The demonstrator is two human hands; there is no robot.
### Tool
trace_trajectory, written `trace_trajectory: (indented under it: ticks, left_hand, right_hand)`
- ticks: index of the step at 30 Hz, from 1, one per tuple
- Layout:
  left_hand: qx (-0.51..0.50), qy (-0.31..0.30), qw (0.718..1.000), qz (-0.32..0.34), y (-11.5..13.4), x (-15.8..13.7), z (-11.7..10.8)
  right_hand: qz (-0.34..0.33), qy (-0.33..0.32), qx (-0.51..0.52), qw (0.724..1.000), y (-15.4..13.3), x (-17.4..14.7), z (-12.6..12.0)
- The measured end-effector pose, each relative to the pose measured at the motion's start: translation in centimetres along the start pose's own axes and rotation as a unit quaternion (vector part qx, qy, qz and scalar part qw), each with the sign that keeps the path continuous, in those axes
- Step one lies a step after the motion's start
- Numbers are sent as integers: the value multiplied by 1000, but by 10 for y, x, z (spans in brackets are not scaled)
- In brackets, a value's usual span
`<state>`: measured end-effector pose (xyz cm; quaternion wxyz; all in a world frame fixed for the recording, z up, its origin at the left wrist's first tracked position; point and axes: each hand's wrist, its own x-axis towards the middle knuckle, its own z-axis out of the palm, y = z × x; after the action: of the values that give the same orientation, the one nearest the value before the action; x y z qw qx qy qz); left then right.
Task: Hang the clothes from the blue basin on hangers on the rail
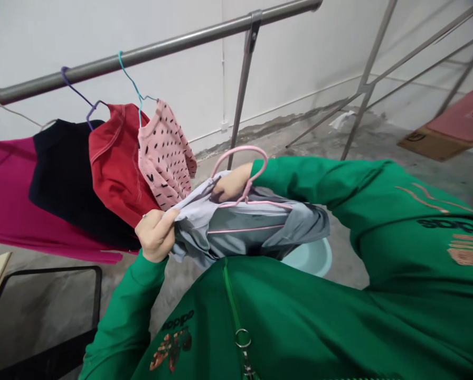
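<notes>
A grey garment (236, 240) hangs bunched in front of my body, with a pink hanger (246, 200) partly inside it. The hanger's hook curves up above the cloth, and one pink bar crosses the opening. My left hand (155, 235) is closed on the garment's edge at the left. My right hand (232, 184) reaches in behind the hanger's hook; its fingers are bent down into the cloth and mostly hidden, so I cannot see what they hold. Just beyond my left hand hangs a pink dotted top (167, 158) on a teal hanger (135, 87).
A metal rail (205, 36) runs across the top. From it hang a red garment (120, 158), a black one (70, 169) and a magenta one (7, 195). A light blue basin (315, 258) stands on the floor below. At right are rack legs (365, 87) and a cardboard box (434, 142).
</notes>
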<state>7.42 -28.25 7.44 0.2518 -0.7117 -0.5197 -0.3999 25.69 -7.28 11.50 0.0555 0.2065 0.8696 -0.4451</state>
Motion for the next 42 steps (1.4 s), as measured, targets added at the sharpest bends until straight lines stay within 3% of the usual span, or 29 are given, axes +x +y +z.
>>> trace_trajectory:
  ticks: [2,4,6,9,14,17,21,26,30,33,37,42]
  left_hand:
    - [6,-6,1000,-25,-5,-1,1]
    - [21,-13,999,-48,-10,0,3]
    - [33,-20,998,-58,-15,2,7]
    - [20,-36,998,-55,-26,8,17]
    - [-28,-92,992,-80,-43,27,32]
    - [-64,-91,990,-91,-49,40,33]
    - [-41,-49,991,-120,-57,48,29]
    - [9,88,978,-191,-46,46,37]
    - [-29,-36,985,-166,-15,52,73]
    - [1,-104,982,-156,-4,60,101]
    - [-9,-133,984,-117,-5,72,118]
    - [-24,-107,989,-104,-1,97,142]
  right_hand:
    - [-29,-128,82,988,-11,-19,-22]
    - [-66,-177,164,968,-20,-44,-38]
    - [-86,-147,169,971,-28,-67,-44]
    - [-88,-62,85,991,-34,-84,-36]
    - [-81,57,12,995,-30,-81,-22]
    - [-83,105,15,991,-24,-82,-24]
    - [-66,149,37,986,-20,-90,-27]
    - [14,202,75,976,-28,-101,-27]
    - [40,231,69,970,-41,-108,-29]
    - [34,238,44,970,-46,-111,-32]
    - [57,266,41,961,-51,-113,-34]
    - [46,300,53,951,-56,-113,-36]
